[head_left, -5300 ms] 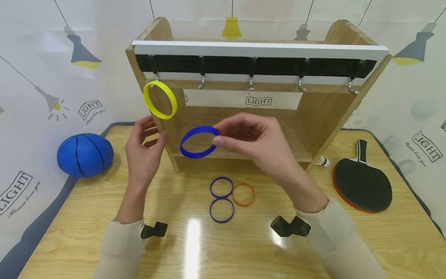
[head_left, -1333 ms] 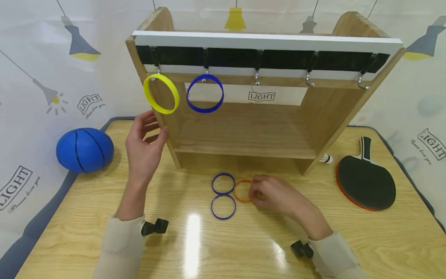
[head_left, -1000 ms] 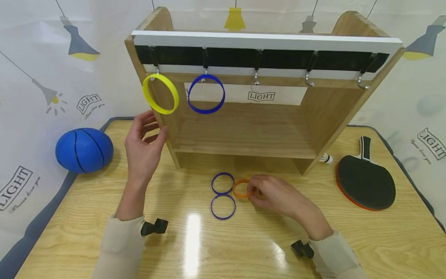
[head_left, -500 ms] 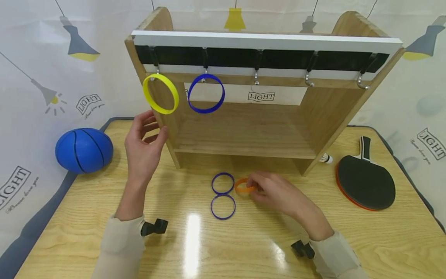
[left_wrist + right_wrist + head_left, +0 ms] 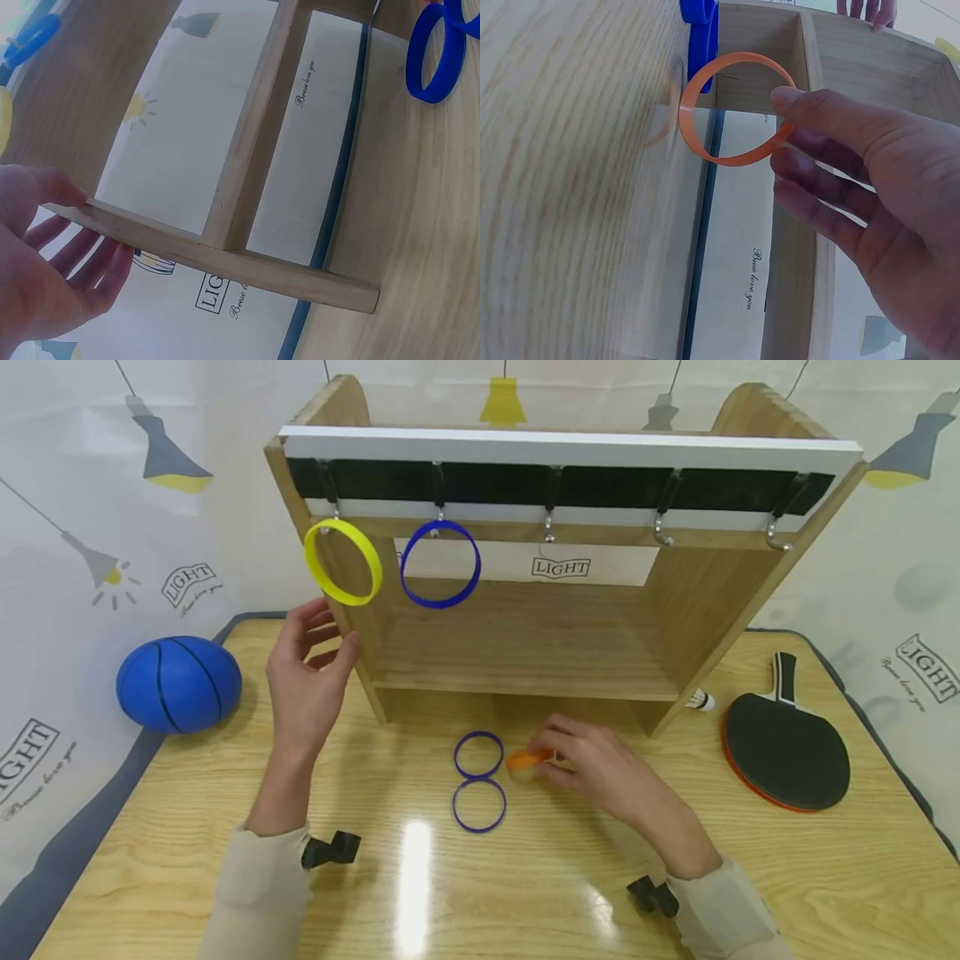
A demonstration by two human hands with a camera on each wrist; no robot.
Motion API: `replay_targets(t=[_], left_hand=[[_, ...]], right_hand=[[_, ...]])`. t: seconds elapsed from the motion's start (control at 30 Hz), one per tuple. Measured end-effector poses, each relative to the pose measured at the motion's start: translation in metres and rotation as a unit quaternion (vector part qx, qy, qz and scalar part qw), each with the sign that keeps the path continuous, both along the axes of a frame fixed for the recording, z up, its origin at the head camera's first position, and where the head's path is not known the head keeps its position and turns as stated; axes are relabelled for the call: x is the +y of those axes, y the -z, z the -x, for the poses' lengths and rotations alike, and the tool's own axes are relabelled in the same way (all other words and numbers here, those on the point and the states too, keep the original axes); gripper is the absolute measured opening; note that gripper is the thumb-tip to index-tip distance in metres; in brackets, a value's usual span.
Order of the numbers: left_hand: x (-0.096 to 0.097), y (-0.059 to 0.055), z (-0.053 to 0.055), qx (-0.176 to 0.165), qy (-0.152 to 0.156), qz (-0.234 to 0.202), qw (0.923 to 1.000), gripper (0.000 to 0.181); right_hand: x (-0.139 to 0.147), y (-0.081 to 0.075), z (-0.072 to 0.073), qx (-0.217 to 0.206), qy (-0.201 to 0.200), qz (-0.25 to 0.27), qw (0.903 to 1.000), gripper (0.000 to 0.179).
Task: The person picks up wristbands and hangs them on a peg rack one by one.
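My right hand pinches an orange wristband between thumb and fingers, tilted just over the table; the right wrist view shows the band in full. To its left, two blue wristbands lie flat and touching, a farther one and a nearer one. My left hand grips the left side panel of the wooden shelf, thumb on one face and fingers on the other, as the left wrist view shows on the panel. A yellow wristband and a blue wristband hang from the two leftmost hooks.
Several metal hooks line the black strip on the shelf's front; the three rightmost bear nothing. A blue ball sits at left. A table tennis bat and a shuttlecock lie at right.
The blue wristband my right hand held earlier now hangs on the second hook. My right hand has since pinched the orange wristband and tipped it up from the table. My left hand stays put.
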State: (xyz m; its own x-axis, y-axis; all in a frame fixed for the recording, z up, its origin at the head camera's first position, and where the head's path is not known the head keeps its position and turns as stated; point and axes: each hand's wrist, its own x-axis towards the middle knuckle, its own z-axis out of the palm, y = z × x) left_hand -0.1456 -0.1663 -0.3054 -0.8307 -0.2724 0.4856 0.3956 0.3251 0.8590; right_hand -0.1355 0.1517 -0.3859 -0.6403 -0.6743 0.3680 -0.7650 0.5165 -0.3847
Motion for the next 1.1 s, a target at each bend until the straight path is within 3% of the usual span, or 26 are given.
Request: replay_targets(t=[0.23, 0.37, 0.47, 0.57, 0.67, 0.73, 0.83, 1.0, 1.07, 1.1], left_hand=[[0.000, 0.000, -0.001, -0.001, -0.001, -0.003, 1.0000, 0.038], [0.001, 0.000, -0.001, 0.004, -0.001, -0.008, 1.0000, 0.038], [0.001, 0.001, -0.001, 0.005, 0.001, -0.011, 0.9999, 0.038], [0.001, 0.002, -0.001, 0.005, 0.002, -0.013, 0.9999, 0.038], [0.001, 0.001, 0.000, 0.005, 0.001, -0.014, 0.9999, 0.038], [0.001, 0.001, 0.000, 0.006, 0.000, -0.013, 0.9999, 0.038], [0.001, 0.001, 0.001, 0.006, 0.000, -0.010, 0.9999, 0.038], [0.001, 0.001, 0.000, 0.005, -0.002, -0.008, 0.9999, 0.038], [0.001, 0.001, 0.000, 0.006, -0.003, -0.008, 0.9999, 0.038], [0.001, 0.001, 0.001, 0.006, -0.002, -0.008, 0.9999, 0.038]], right_hand=[[0.000, -0.015, -0.005, 0.026, 0.023, -0.002, 0.9994, 0.016], [0.001, -0.030, -0.009, 0.018, 0.028, 0.043, 0.9985, 0.018], [0.001, -0.045, -0.013, -0.012, 0.023, 0.092, 0.9954, 0.020], [0.000, -0.063, -0.015, -0.052, 0.010, 0.151, 0.9871, 0.022], [-0.004, -0.082, -0.015, -0.092, 0.001, 0.225, 0.9699, 0.025], [-0.007, -0.094, -0.015, -0.125, 0.000, 0.290, 0.9488, 0.025], [-0.014, -0.110, -0.015, -0.172, 0.003, 0.394, 0.9029, 0.023], [-0.026, -0.129, -0.009, -0.240, -0.014, 0.553, 0.7974, 0.021], [-0.030, -0.134, -0.006, -0.257, -0.017, 0.599, 0.7582, 0.022], [-0.031, -0.136, -0.004, -0.261, -0.016, 0.615, 0.7437, 0.023]])
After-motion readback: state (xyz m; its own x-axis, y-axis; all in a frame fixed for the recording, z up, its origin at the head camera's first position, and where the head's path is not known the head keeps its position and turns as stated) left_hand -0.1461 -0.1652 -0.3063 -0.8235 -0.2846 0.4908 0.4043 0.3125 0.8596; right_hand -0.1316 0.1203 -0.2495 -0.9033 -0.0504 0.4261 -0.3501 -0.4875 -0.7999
